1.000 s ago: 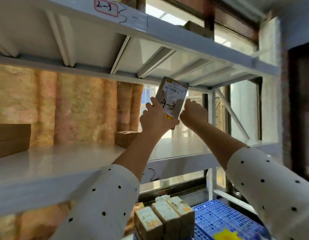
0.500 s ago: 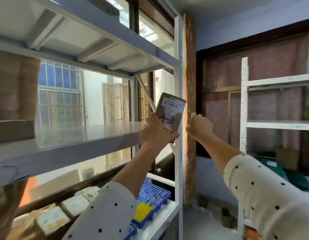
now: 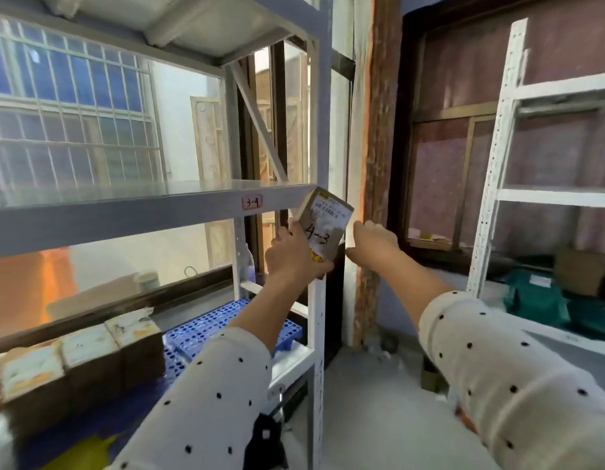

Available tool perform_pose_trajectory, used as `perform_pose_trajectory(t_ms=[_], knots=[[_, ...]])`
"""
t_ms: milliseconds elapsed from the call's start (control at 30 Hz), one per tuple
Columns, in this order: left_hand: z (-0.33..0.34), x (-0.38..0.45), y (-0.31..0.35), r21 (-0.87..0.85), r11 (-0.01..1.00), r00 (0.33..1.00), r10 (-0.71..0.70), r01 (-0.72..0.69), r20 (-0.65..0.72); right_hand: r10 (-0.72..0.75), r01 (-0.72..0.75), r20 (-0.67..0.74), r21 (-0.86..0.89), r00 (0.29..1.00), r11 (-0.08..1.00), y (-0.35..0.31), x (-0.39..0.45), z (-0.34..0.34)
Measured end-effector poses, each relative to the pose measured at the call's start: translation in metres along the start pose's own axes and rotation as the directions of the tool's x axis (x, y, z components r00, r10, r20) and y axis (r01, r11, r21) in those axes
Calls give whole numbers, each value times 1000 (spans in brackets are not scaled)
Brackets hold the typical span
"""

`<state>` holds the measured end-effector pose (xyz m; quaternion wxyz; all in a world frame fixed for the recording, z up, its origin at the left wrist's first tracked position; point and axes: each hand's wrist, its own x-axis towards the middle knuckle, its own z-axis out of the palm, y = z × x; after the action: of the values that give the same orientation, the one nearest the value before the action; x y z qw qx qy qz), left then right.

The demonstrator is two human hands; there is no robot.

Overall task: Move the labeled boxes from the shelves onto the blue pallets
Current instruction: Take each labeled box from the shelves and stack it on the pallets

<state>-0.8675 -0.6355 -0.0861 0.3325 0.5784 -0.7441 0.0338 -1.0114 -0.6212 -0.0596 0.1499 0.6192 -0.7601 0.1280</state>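
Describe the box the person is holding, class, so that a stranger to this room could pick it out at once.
Start at the grey shelving unit by the barred window and follow its middle shelf to the right-hand post. There the left hand grips a small brown box in the air. Unlike the boxes lined up on the blue pallet below, it bears a handwritten "4-3".

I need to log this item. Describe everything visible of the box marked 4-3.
The box marked 4-3 is a small brown cardboard carton, held tilted in the air at the shelf's front right corner post. Its facing side carries a white printed label with handwritten "4-3" and a yellow-red patch at the bottom. The left hand grips its left side and bottom; the right hand is at its right edge.
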Motion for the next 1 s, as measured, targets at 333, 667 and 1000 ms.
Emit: perform_pose_trajectory(t_ms=[333,667,1000], knots=[[78,6,-63,-20,953,945,-298,303,136,-162,147,132,119,978,982,-44,39,94],[134,43,-164,-42,825,817,-548,563,181,-361,334,299,139,883,932,-125,86,190],[181,51,-235,120,633,595,-765,765,247,-486,479,429,134,762,868,-180,131,256]])
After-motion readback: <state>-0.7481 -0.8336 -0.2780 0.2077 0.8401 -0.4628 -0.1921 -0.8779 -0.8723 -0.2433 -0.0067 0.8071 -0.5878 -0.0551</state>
